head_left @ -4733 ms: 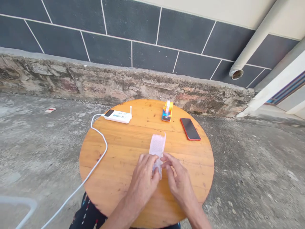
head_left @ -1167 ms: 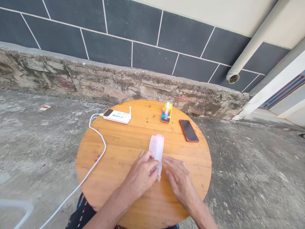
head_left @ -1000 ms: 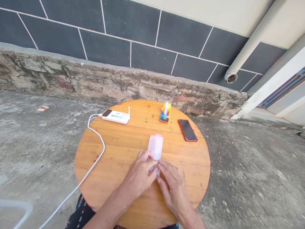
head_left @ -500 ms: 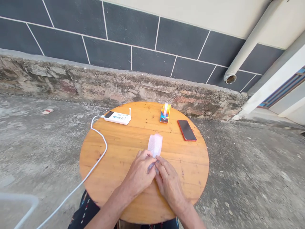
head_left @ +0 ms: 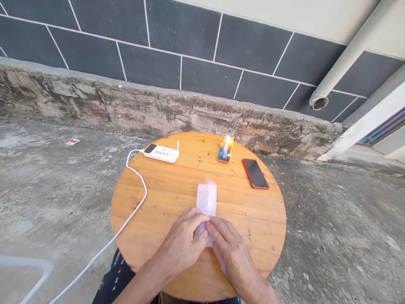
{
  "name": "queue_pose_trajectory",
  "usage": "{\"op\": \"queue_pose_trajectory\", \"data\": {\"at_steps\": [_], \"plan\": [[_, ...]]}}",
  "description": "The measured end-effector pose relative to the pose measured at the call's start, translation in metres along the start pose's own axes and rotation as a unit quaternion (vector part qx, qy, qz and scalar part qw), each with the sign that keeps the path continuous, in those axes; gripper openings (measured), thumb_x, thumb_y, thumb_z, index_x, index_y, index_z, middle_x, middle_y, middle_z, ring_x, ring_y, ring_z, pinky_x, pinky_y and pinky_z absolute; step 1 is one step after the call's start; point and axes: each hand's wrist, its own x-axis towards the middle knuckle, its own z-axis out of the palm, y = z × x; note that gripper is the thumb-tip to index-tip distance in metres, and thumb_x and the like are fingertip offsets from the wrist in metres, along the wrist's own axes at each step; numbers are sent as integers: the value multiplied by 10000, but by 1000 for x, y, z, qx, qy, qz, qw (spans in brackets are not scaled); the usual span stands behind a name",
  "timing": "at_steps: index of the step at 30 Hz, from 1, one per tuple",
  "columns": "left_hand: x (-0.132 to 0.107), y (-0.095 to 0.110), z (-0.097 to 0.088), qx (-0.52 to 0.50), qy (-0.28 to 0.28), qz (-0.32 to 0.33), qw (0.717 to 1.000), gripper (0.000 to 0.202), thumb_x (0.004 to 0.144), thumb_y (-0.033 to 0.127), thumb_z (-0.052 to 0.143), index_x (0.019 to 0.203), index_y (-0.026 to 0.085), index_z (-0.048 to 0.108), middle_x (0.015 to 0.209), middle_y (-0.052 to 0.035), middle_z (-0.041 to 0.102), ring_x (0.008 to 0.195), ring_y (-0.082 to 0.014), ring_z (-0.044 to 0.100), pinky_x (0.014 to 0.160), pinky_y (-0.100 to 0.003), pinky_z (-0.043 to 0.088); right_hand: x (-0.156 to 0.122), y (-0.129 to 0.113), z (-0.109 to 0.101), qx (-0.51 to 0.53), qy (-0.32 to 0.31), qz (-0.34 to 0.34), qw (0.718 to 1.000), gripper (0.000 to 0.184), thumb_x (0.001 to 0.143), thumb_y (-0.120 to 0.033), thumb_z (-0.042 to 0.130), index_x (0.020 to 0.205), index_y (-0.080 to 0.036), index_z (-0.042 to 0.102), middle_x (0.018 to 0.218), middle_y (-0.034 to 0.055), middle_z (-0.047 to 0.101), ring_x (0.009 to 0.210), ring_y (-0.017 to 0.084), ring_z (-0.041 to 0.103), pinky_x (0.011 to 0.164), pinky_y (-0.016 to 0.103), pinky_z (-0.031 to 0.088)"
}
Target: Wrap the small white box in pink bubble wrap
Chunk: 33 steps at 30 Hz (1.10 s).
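A pale pink, partly see-through strip of wrap (head_left: 206,198), perhaps bubble wrap, lies lengthwise on the round wooden table (head_left: 152,219). My left hand (head_left: 190,234) holds its near part from the left, with thumb and forefinger curved around that edge. From the right, my right hand (head_left: 229,242) presses its bent fingers on the same part. The fingertips of both hands almost meet over the strip. Whether anything lies inside the wrap cannot be made out.
Toward the table's far side are a yellow tape dispenser (head_left: 225,149) and a white device (head_left: 162,153) with a white cable (head_left: 144,181) running off the left edge. A red-cased phone (head_left: 255,173) lies at the right. A stone-based wall (head_left: 142,110) stands behind.
Both hands have slid a little toward me along the strip, so more of it shows, including its near end. The whole view has shifted slightly.
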Motion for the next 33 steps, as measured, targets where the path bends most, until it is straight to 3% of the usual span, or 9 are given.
{"op": "queue_pose_trajectory", "data": {"at_steps": [5, 14, 24, 28, 33], "plan": [[5, -6, -10, -18, 29, -43, 999, 254, 822, 97, 462, 953, 218, 643, 932, -23, 634, 849, -166, 598, 753, -274, 495, 0, 3, 0, -5, -27, -6, 1000, 473, 848, 8, 405, 1276, -161, 519, 1291, 121, 561, 1164, 237, 540, 948, 404, 535], [16, -23, 5, -8, 50, -31, 998, 275, 802, 78, 457, 910, 195, 682, 895, -34, 664, 831, -167, 626, 757, -270, 503, -1, 6, 5, -3, -3, -17, 1000, 484, 865, -6, 403, 1304, -187, 499, 1284, 112, 575, 1174, 237, 546, 930, 409, 551], [18, -19, -2, 70, 33, -29, 997, 265, 787, 82, 482, 949, 221, 640, 877, -9, 674, 808, -172, 614, 743, -281, 473, -2, 8, 6, -10, -17, -25, 999, 482, 877, -12, 396, 1324, -172, 481, 1319, 109, 549, 1187, 246, 523, 950, 428, 534], [20, -20, 0, 61, 25, 15, 998, 330, 816, 62, 433, 1030, 221, 627, 949, -26, 653, 882, -170, 611, 780, -270, 477, 0, 8, 3, -12, -22, -27, 999, 469, 877, -19, 391, 1310, -170, 494, 1310, 105, 555, 1179, 244, 527, 949, 418, 537], [22, -20, -3, 66, -33, 59, 996, 452, 851, 46, 383, 1200, 253, 582, 944, -25, 613, 876, -157, 595, 783, -254, 473, 5, 6, -5, -3, -42, -23, 999, 424, 878, -35, 410, 1270, -150, 527, 1292, 115, 562, 1170, 239, 525, 964, 399, 526]]}}
